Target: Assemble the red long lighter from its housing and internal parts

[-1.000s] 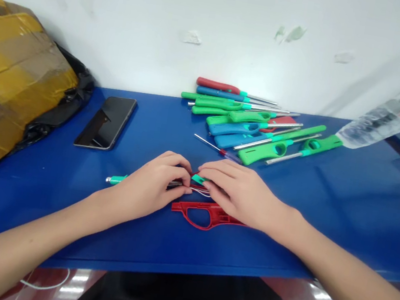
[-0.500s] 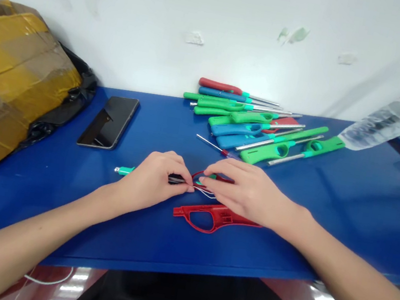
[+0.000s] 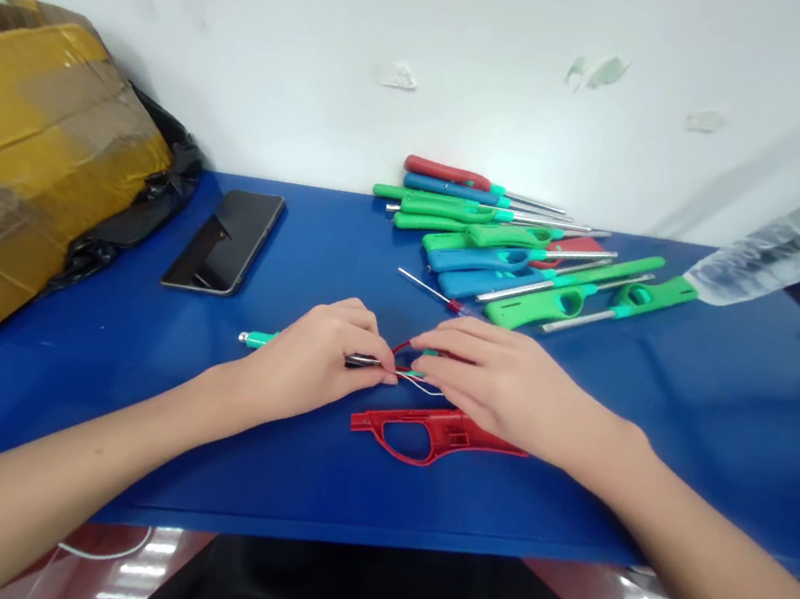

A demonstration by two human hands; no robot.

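My left hand [image 3: 327,354] pinches the dark metal barrel [image 3: 363,362] of a gas lighter between thumb and forefinger. The barrel's teal end [image 3: 257,340] sticks out on the far side of that hand. Thin white wires [image 3: 427,388] run from the pinch toward my right hand [image 3: 508,383], whose fingers curl over the lighter's red handle shell [image 3: 403,347]; most of this shell and its green inner part are covered. Nearer the front edge, a loose red half-shell [image 3: 459,432] lies with its hollow side up, touched by neither hand.
Behind my hands lies a screwdriver [image 3: 423,285]. Several green, blue and red lighters [image 3: 521,304] are piled by the wall. A phone [image 3: 225,241] and a taped carton [image 3: 31,180] are on the left. At the right is a plastic bottle [image 3: 763,256].
The whole view has shifted slightly, so things appear a little further right. Both hands keep their places on the lighter, with the right fingers moved only slightly.
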